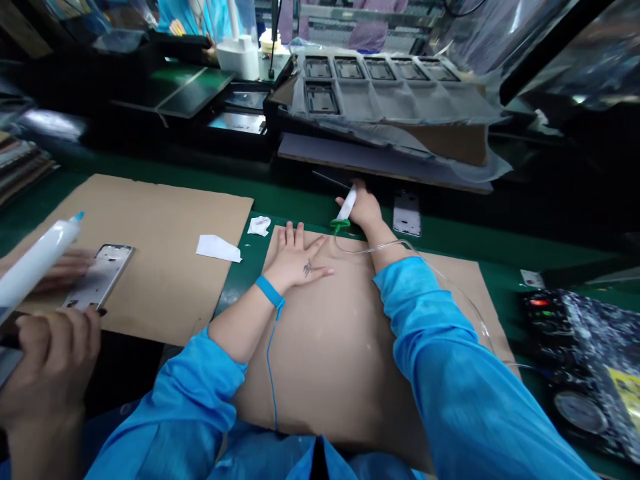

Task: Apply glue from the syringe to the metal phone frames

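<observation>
My left hand (299, 259) lies flat on the cardboard sheet (345, 360), its fingers spread and nothing in them. A blue wrist strap (270, 292) with a cord circles that wrist. Beyond the sheet's far edge, my right hand (365, 205) is closed around a white dispensing syringe (347, 202). The syringe has a green cap (340, 224), from which a clear tube (395, 245) runs over my forearm. A thin, dark, straight piece (331, 179) sticks out beside this hand; its kind is unclear. Just right of the hand lies a silvery phone frame (407, 215).
At left, a co-worker's hand (55, 353) and white tube (37, 263) are near a phone frame (103, 273) on another cardboard sheet (165, 220). White paper scraps (219, 248) lie between the sheets. A plastic-covered tray (380, 100) stands behind; a dispenser box (575, 373) is right.
</observation>
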`<state>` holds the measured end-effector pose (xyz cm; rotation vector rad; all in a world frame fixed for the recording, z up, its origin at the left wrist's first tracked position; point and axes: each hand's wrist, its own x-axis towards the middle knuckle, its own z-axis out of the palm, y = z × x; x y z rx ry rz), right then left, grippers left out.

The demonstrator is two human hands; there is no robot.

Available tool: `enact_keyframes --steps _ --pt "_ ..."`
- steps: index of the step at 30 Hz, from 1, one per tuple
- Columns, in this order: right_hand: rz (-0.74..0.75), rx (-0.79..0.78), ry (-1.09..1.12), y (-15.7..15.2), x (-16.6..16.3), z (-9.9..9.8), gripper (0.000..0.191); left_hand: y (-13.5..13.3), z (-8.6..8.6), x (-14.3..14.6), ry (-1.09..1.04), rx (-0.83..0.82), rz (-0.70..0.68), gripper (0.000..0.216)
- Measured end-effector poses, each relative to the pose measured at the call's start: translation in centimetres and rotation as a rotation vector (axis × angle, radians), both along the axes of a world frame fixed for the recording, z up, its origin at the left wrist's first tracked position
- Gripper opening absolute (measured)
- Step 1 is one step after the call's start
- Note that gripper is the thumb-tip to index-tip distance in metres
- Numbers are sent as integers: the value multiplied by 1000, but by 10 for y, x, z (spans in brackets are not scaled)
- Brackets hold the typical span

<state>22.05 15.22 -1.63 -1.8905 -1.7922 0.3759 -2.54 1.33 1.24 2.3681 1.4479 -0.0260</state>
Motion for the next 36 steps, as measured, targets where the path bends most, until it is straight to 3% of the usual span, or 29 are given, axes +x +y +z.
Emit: enact_keyframes --steps 7,15,19,24,28,31,33,36 --pt "-123 36 -14 -26 -2 8 86 -3 6 3 -1 -16 24 101" --pt "-195 50 86 -57 7 15 78 -4 2 3 -35 16 42 102" --pt "-181 136 135 -110 18 7 87 -3 -1 4 -80 80 116 111" --pt "5 185 185 -202 32 -20 94 0 -1 10 -157 147 190 77" --pt "206 223 91 -237 38 -25 78 9 -8 9 -190 129 185 108" --pt "276 220 113 -232 43 -25 76 17 -14 3 -296 108 53 126" --pt "300 228 142 -223 47 -28 79 19 -14 -1 -402 78 -132 123" --pt "198 240 186 -215 54 -33 84 12 -7 -2 -457 75 -327 106"
